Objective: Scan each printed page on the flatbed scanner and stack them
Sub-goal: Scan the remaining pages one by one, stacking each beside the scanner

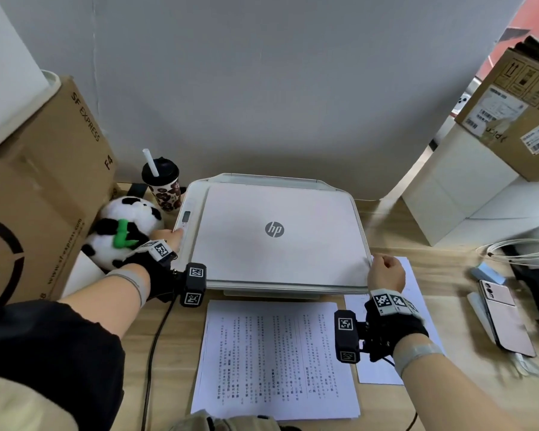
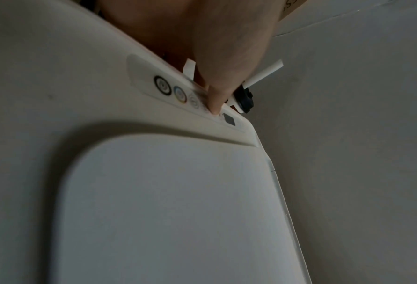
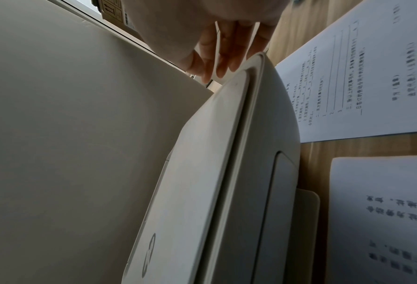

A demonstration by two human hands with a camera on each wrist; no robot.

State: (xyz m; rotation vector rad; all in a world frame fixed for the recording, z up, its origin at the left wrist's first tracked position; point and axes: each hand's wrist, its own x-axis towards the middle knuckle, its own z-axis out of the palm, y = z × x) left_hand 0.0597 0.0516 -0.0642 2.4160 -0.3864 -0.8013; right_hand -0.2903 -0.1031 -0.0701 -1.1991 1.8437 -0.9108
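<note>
The white HP scanner (image 1: 274,228) sits mid-desk with its lid down. My left hand (image 1: 176,236) reaches to the control panel (image 1: 185,217) on the scanner's left side. In the left wrist view one straight finger (image 2: 214,107) presses a spot on the panel (image 2: 178,92) past the round buttons. My right hand (image 1: 383,269) is at the lid's front right corner, and its fingertips (image 3: 222,65) touch the lid (image 3: 197,173) edge there. A stack of printed pages (image 1: 274,359) lies in front of the scanner. Another printed sheet (image 1: 414,309) lies to the right, partly under my right wrist.
A large cardboard box (image 1: 38,197), a panda plush (image 1: 122,231) and a lidded cup with a straw (image 1: 162,185) crowd the left side. A phone (image 1: 504,318), white cable (image 1: 523,248) and stacked boxes (image 1: 511,113) stand on the right. A black cable (image 1: 156,346) runs down the desk.
</note>
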